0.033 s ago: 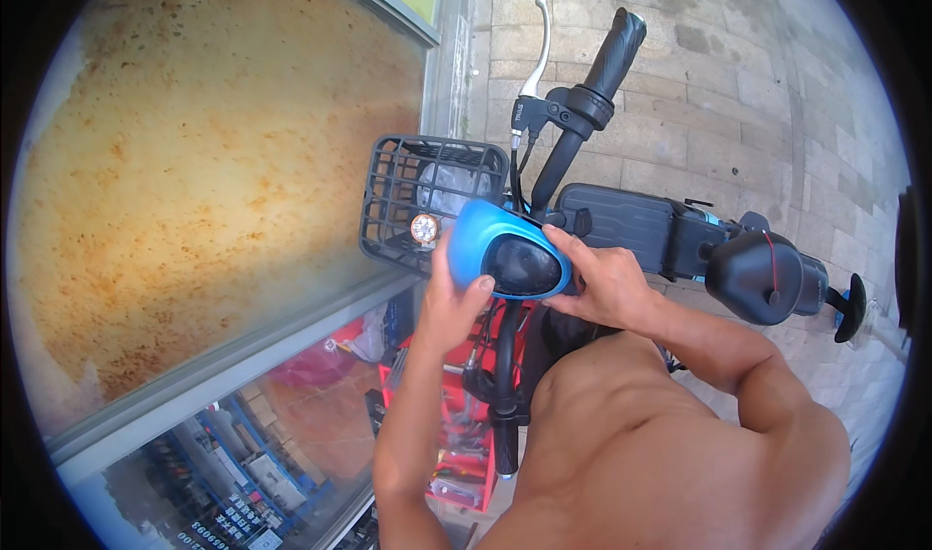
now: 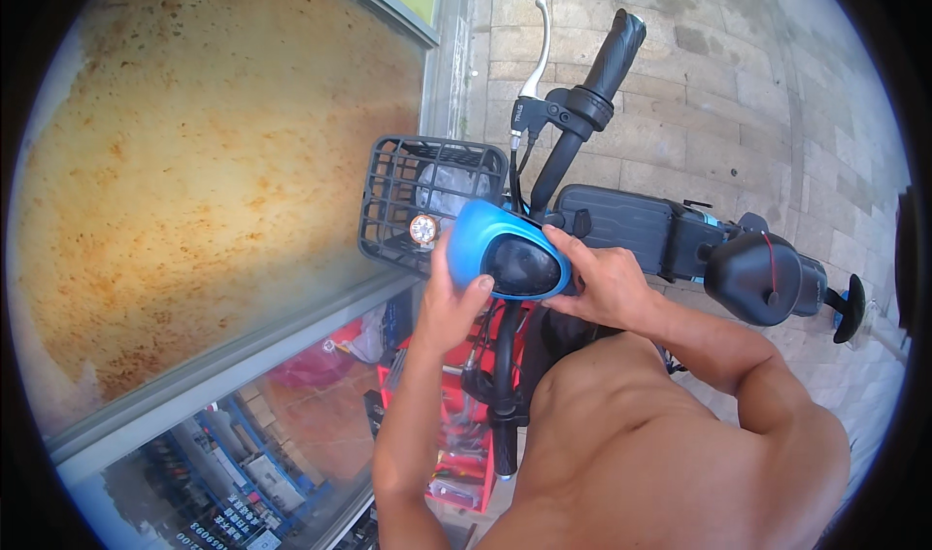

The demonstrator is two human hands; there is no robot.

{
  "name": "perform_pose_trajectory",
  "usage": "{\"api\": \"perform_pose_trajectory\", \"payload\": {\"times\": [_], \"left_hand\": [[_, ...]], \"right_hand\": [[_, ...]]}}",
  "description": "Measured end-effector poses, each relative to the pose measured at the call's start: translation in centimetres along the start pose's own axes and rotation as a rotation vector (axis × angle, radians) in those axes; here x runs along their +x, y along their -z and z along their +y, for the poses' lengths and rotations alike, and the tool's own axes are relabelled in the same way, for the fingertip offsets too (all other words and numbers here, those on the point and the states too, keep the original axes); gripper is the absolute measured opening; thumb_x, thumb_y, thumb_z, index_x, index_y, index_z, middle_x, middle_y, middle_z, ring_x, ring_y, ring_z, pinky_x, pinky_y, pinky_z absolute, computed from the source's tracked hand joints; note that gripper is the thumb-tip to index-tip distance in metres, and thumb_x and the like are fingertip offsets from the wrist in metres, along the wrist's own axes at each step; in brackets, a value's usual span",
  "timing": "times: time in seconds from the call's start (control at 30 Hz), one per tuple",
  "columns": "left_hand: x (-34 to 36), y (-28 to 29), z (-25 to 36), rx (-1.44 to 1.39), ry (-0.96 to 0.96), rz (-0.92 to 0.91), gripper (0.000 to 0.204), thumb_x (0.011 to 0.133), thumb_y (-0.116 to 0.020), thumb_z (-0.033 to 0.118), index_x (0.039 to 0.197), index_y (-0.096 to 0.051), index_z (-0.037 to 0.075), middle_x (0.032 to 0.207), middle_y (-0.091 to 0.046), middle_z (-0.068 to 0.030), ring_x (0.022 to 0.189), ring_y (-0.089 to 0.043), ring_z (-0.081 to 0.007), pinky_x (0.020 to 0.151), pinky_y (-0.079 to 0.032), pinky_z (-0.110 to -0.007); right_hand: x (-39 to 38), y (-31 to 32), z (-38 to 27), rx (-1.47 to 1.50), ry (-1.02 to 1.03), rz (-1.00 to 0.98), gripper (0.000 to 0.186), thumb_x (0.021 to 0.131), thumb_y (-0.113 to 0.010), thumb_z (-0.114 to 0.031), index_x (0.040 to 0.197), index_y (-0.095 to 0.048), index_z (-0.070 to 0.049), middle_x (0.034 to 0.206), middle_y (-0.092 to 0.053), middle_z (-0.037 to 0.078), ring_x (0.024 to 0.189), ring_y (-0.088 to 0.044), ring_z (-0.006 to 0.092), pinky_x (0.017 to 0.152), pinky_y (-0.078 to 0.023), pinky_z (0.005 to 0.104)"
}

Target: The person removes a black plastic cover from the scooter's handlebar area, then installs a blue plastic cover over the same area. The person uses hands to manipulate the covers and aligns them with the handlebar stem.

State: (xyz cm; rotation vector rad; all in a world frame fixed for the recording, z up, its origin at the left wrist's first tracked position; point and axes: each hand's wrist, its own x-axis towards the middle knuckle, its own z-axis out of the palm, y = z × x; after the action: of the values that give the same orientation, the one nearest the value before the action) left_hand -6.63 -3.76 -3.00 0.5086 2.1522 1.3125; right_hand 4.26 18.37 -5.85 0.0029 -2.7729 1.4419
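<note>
Between my two hands is a blue plastic headlight shell [image 2: 473, 237] with a glossy black oval window, at the middle of an electric bike's handlebar [image 2: 560, 166]. My left hand [image 2: 456, 302] grips its near left side, the thumb along the lower rim of the window. From the right, my right hand [image 2: 607, 283] pinches its narrow end with thumb and fingers. What lies beneath the shell is hidden. A black brake lever mount [image 2: 532, 115] with a silver lever and a black rubber grip [image 2: 617, 55] sit on the far bar end.
In front is a black basket [image 2: 382, 196] with clear plastic wrapping inside and a small round lamp [image 2: 423, 229] by its edge. A black seat [image 2: 616, 225] extends right, near a dark rounded case [image 2: 752, 276]. Below left stand a red tool box [image 2: 461, 492] and a glass door frame [image 2: 252, 356].
</note>
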Motion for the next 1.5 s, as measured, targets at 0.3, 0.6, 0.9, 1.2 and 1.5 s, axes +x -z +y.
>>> {"api": "perform_pose_trajectory", "payload": {"times": [0.3, 0.6, 0.9, 1.2, 1.5], "left_hand": [[-0.4, 0.1, -1.6, -0.088, 0.064, -0.058, 0.080, 0.087, -0.063, 0.030, 0.145, -0.016, 0.002, 0.131, -0.043, -0.0161, 0.119, -0.044, -0.0230, 0.101, -0.037, -0.037], [-0.4, 0.4, -2.1, -0.159, 0.095, -0.094, 0.091, 0.084, -0.070, 0.037, 0.146, -0.014, 0.003, 0.137, -0.037, -0.0150, 0.124, -0.040, -0.0228, 0.104, -0.034, -0.037], [0.1, 0.2, -0.5, -0.143, 0.112, -0.084, 0.087, 0.083, -0.069, 0.025, 0.146, -0.013, 0.001, 0.136, -0.039, -0.0176, 0.122, -0.043, -0.0249, 0.103, -0.035, -0.038], [0.6, -1.5, 3.8, 0.601, -0.288, -0.014, 0.109, 0.066, -0.083, 0.028, 0.148, -0.014, 0.008, 0.148, -0.017, -0.0289, 0.136, -0.026, -0.0429, 0.106, -0.031, -0.049], [2.8, -3.4, 7.5, 1.109, -0.296, -0.267, 0.099, 0.043, -0.090, 0.015, 0.133, -0.048, 0.018, 0.144, -0.033, -0.0167, 0.127, -0.030, -0.0466, 0.102, -0.034, -0.055]], "right_hand": [[0.4, 0.5, 0.2, -0.074, 0.009, -0.068, 0.087, 0.066, -0.080, -0.037, 0.136, -0.039, -0.007, 0.069, -0.063, 0.012, 0.062, -0.064, 0.0313, 0.054, -0.050, 0.0400], [0.3, 0.1, -0.1, -0.038, 0.053, -0.014, 0.088, 0.066, -0.081, -0.031, 0.140, -0.038, -0.010, 0.072, -0.064, 0.011, 0.060, -0.063, 0.0296, 0.052, -0.050, 0.0383], [-0.5, -1.2, 1.3, 0.141, 0.045, 0.080, 0.084, 0.065, -0.082, -0.022, 0.137, -0.041, -0.008, 0.065, -0.057, 0.007, 0.055, -0.059, 0.0208, 0.050, -0.047, 0.0319], [-2.9, -3.3, 2.4, 0.706, -0.344, 0.192, 0.060, 0.070, -0.080, -0.018, 0.115, -0.044, -0.002, 0.070, -0.061, 0.005, 0.062, -0.059, 0.0142, 0.055, -0.045, 0.0274], [-2.7, -4.9, 4.7, 1.050, -0.243, 0.075, 0.044, 0.083, -0.072, -0.017, 0.116, -0.046, -0.003, 0.085, -0.064, 0.003, 0.074, -0.055, 0.0090, 0.065, -0.044, 0.0253]]}}
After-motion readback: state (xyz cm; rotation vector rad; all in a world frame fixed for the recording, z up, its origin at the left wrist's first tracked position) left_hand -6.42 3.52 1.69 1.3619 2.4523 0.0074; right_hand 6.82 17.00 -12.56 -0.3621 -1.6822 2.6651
